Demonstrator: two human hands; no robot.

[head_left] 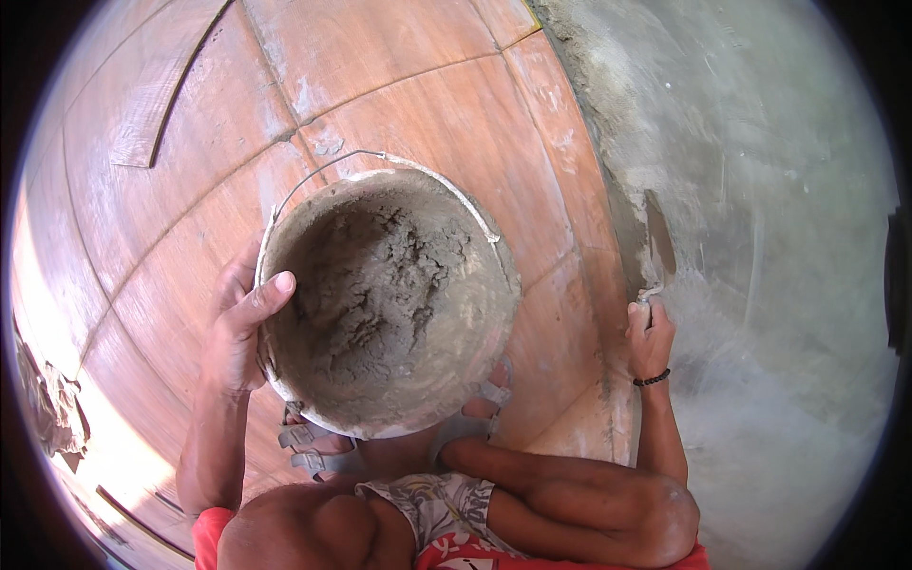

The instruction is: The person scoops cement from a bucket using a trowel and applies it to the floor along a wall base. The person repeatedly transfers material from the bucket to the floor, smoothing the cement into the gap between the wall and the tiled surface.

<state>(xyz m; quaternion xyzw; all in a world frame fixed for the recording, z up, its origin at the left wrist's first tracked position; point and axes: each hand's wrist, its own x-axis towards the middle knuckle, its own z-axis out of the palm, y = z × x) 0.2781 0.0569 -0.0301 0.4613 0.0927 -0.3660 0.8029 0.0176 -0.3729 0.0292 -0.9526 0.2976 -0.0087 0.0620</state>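
Observation:
My left hand (237,318) grips the left side of a bucket (489,347), with the thumb over its rim. Grey wet mortar (394,280) lies inside, lumpy in the middle and smeared up the walls. The bucket's wire handle (432,174) arches over the far side of the rim. At the right, my right hand (650,332) is closed round the handle of a trowel (659,237). The trowel's blade points away from me, close against the grey plastered surface beside the tile edge. Whether the blade carries mortar is hard to tell.
Reddish-brown floor tiles (418,114) with grout lines spread ahead and left. A grey cement surface (779,285) borders them at the right. A flat wooden strip (171,100) lies at the far left. Crumpled brown material (55,408) is at the left edge. My sandalled feet (323,448) stand by the bucket.

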